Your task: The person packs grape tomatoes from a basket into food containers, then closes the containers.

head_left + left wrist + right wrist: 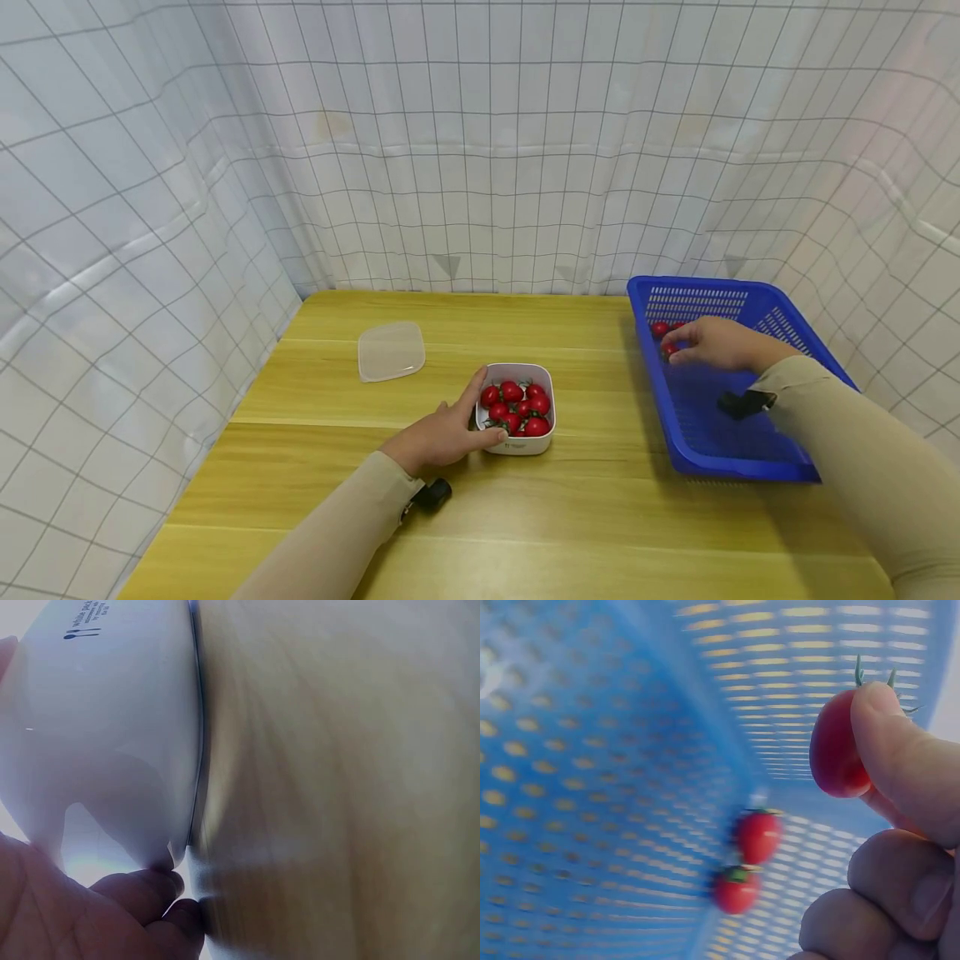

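My left hand point(444, 435) grips the left side of a square white container point(534, 445), its thumb across the near rim. Several cherry tomatoes point(536, 427) with green stems lie inside. In the left wrist view, curled fingers touch the container's smooth printed wall point(112, 712). Inside the blue basket point(663, 417), my right hand point(723, 343) pinches one cherry tomato point(834, 746) between thumb and finger, raised off the basket floor. Two more tomatoes, an upper one point(758, 836) and a lower one point(736, 891), rest in the basket's corner in the right wrist view.
A translucent lid point(392, 352) lies flat on the wooden table point(600, 525), behind and left of the container. The slotted basket stands at the table's right side. White gridded curtains point(480, 167) hang behind and on both sides.
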### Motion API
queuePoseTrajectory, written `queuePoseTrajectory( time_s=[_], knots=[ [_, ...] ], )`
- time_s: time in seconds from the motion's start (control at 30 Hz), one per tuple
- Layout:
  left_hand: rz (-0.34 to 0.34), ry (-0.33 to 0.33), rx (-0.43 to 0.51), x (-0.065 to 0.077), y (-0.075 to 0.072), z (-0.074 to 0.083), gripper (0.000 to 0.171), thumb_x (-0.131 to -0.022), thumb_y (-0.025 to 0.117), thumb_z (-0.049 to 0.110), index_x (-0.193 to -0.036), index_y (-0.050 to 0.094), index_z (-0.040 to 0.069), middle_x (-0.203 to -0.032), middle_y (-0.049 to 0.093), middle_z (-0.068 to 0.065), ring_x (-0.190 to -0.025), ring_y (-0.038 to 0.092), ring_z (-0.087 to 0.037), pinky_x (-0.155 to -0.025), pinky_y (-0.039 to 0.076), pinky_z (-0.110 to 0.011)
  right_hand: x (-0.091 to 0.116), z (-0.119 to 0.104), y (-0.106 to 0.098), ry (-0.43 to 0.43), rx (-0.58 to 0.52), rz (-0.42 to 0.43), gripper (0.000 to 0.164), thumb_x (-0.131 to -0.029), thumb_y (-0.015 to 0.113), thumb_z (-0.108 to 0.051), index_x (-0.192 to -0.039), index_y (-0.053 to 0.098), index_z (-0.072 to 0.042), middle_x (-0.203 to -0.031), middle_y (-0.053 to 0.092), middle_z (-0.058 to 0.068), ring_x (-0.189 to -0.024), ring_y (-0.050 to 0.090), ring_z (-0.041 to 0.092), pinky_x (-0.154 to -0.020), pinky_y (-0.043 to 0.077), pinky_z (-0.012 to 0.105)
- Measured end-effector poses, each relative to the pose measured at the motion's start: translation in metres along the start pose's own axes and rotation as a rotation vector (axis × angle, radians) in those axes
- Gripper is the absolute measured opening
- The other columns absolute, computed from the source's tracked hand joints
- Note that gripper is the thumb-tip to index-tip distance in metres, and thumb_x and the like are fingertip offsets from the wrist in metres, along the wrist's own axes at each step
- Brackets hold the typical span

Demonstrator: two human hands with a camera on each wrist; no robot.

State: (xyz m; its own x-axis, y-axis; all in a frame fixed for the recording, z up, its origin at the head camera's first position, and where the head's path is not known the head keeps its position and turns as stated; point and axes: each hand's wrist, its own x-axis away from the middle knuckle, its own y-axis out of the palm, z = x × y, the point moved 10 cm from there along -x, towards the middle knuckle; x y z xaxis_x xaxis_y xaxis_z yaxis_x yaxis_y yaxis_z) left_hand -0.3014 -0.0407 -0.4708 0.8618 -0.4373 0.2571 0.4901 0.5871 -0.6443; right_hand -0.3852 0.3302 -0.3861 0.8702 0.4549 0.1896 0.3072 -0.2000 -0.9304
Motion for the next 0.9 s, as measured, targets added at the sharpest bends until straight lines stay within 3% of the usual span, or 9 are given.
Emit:
queuePoseTrajectory(
  time_s=[0.2, 0.33, 0.4, 0.5, 0.6, 0.7, 0.9],
  knots=[
    [-0.008, -0.001, -0.015, 0.0, 0.0, -0.001, 0.106, -0.093, 0.065, 0.068, -0.169, -0.005, 0.042, -0.172, 0.033, -0.012, -0.154, 0.015, -0.065, -0.122, 0.022, -0.075, 0.005, -0.018, -0.033, 0.027, -0.028, 0.082, 0.037, -0.102, 0.071, -0.032, -0.13, 0.073, -0.009, -0.104, 0.078, 0.001, -0.089, 0.063, 0.015, -0.079, 0.05, 0.038],
    [-0.008, 0.015, -0.015, -0.002, -0.001, 0.0, 0.107, -0.093, 0.065, 0.068, -0.169, -0.006, 0.04, -0.172, 0.032, -0.011, -0.155, 0.017, -0.062, -0.126, 0.018, -0.071, 0.004, -0.048, -0.047, 0.002, -0.035, 0.1, 0.035, -0.102, 0.071, -0.032, -0.132, 0.073, -0.014, -0.107, 0.078, -0.003, -0.085, 0.061, 0.011, -0.077, 0.049, 0.034],
    [-0.008, 0.028, -0.012, -0.002, -0.001, 0.001, 0.108, -0.094, 0.065, 0.067, -0.17, -0.006, 0.037, -0.173, 0.03, -0.01, -0.156, 0.02, -0.059, -0.128, 0.013, -0.069, 0.001, -0.067, -0.047, -0.014, -0.055, 0.086, 0.035, -0.102, 0.072, -0.03, -0.134, 0.072, -0.015, -0.099, 0.075, -0.003, -0.074, 0.057, 0.01, -0.07, 0.046, 0.031],
    [-0.01, 0.044, -0.01, -0.003, -0.001, 0.003, 0.109, -0.094, 0.065, 0.065, -0.17, -0.007, 0.033, -0.174, 0.028, -0.009, -0.157, 0.028, -0.051, -0.131, 0.007, -0.065, -0.005, -0.097, -0.043, -0.048, -0.081, 0.058, 0.039, -0.101, 0.073, -0.03, -0.136, 0.071, -0.013, -0.078, 0.063, -0.006, -0.06, 0.045, 0.009, -0.06, 0.039, 0.029],
    [-0.013, 0.053, -0.009, -0.004, 0.0, 0.004, 0.11, -0.095, 0.065, 0.064, -0.17, -0.008, 0.031, -0.174, 0.026, -0.009, -0.156, 0.034, -0.044, -0.131, 0.003, -0.062, -0.014, -0.126, -0.035, -0.097, -0.085, 0.029, 0.041, -0.1, 0.073, -0.03, -0.136, 0.071, -0.013, -0.067, 0.044, -0.007, -0.055, 0.038, 0.009, -0.056, 0.035, 0.028],
    [-0.013, 0.053, -0.009, -0.003, 0.0, 0.004, 0.109, -0.095, 0.065, 0.064, -0.17, -0.007, 0.031, -0.174, 0.026, -0.008, -0.156, 0.035, -0.044, -0.132, 0.003, -0.062, -0.023, -0.156, -0.021, -0.158, -0.077, -0.019, 0.038, -0.1, 0.073, -0.03, -0.135, 0.071, -0.015, -0.068, 0.042, -0.007, -0.06, 0.04, 0.011, -0.058, 0.035, 0.028],
    [-0.017, 0.028, -0.015, -0.004, 0.0, 0.002, 0.108, -0.094, 0.064, 0.066, -0.17, -0.007, 0.035, -0.171, 0.033, -0.012, -0.156, 0.021, -0.058, -0.128, 0.012, -0.068, -0.039, -0.203, 0.009, -0.224, -0.033, -0.113, 0.038, -0.1, 0.073, -0.031, -0.137, 0.07, -0.02, -0.068, 0.046, -0.008, -0.061, 0.042, 0.011, -0.059, 0.037, 0.028]
  ],
)
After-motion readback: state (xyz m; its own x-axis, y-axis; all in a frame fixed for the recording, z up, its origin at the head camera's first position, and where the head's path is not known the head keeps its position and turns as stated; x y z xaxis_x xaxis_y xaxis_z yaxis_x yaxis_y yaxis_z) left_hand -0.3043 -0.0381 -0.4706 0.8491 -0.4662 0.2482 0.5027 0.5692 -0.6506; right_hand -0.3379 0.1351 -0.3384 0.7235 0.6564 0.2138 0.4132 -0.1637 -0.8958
